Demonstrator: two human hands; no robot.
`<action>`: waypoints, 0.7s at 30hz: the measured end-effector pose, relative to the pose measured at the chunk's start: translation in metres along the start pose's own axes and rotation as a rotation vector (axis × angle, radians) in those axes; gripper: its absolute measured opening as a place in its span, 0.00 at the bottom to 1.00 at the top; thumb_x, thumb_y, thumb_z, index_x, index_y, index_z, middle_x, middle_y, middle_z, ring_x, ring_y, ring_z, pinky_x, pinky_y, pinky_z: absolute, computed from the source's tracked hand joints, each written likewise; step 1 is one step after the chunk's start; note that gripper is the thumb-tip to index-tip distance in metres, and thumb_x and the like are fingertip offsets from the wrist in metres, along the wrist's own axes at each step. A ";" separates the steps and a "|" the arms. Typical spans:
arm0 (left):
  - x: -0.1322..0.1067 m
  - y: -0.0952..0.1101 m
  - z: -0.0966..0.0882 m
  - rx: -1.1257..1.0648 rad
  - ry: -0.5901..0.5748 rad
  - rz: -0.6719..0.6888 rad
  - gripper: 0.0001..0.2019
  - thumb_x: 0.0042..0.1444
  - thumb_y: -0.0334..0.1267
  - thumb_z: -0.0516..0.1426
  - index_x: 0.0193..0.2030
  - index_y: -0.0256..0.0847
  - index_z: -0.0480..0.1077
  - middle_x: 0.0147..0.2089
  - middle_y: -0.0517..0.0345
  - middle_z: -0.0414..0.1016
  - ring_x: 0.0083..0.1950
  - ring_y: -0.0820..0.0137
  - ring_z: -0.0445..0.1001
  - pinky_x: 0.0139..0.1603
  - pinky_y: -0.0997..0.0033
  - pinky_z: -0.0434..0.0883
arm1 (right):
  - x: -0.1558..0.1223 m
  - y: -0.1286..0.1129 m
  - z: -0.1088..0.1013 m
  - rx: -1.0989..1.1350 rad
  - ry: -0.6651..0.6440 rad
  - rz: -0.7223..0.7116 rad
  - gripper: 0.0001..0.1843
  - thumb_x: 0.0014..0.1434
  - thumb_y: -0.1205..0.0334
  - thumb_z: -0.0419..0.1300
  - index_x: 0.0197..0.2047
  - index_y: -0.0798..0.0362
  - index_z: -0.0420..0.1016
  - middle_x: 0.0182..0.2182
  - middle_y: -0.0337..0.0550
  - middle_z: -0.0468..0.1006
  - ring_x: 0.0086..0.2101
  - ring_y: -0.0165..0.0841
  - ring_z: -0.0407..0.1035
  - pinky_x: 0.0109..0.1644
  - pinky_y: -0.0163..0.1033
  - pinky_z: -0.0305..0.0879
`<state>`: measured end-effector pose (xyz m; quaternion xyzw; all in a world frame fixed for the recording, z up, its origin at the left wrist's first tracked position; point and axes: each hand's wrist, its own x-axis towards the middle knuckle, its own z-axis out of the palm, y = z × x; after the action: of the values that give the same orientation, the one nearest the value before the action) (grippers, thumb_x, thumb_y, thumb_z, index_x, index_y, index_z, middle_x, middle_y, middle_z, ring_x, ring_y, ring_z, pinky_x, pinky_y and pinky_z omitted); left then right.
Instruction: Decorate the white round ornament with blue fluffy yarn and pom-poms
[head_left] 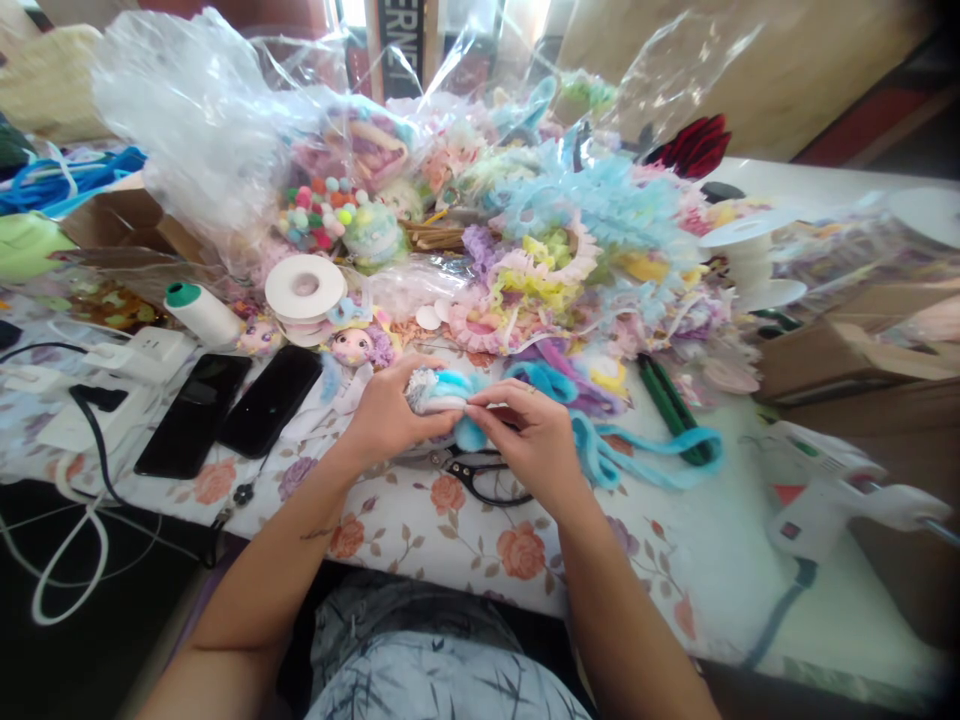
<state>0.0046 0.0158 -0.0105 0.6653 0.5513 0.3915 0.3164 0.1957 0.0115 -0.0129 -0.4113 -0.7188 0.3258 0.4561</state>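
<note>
My left hand is closed around a small fluffy blue and white craft piece, held just above the floral tablecloth. My right hand pinches the same piece from the right, fingertips meeting the left hand's. Black-handled scissors lie on the cloth directly under both hands. A blue fuzzy chenille stem trails from beside my right hand to the right.
Two black phones lie left, by a power strip, a thread spool and a ribbon roll. A pile of pastel craft trims and plastic bags fills the back. A glue gun rests at right.
</note>
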 end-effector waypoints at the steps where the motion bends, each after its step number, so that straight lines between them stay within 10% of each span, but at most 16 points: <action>1: 0.000 0.000 0.000 -0.009 -0.007 -0.002 0.23 0.43 0.43 0.68 0.47 0.42 0.72 0.47 0.53 0.78 0.47 0.58 0.77 0.52 0.59 0.72 | 0.000 0.001 0.000 0.010 0.000 -0.002 0.02 0.60 0.65 0.63 0.34 0.51 0.77 0.31 0.41 0.77 0.33 0.32 0.72 0.33 0.35 0.72; 21: 0.002 -0.002 -0.006 -0.168 -0.082 -0.026 0.29 0.40 0.48 0.72 0.50 0.42 0.73 0.47 0.53 0.79 0.51 0.57 0.76 0.54 0.59 0.72 | 0.001 -0.003 -0.002 0.012 0.032 0.030 0.03 0.59 0.64 0.64 0.33 0.50 0.78 0.30 0.41 0.78 0.32 0.32 0.72 0.31 0.35 0.70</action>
<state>-0.0015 0.0178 -0.0091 0.6448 0.5117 0.4046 0.3984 0.1967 0.0111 -0.0092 -0.4245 -0.7031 0.3305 0.4651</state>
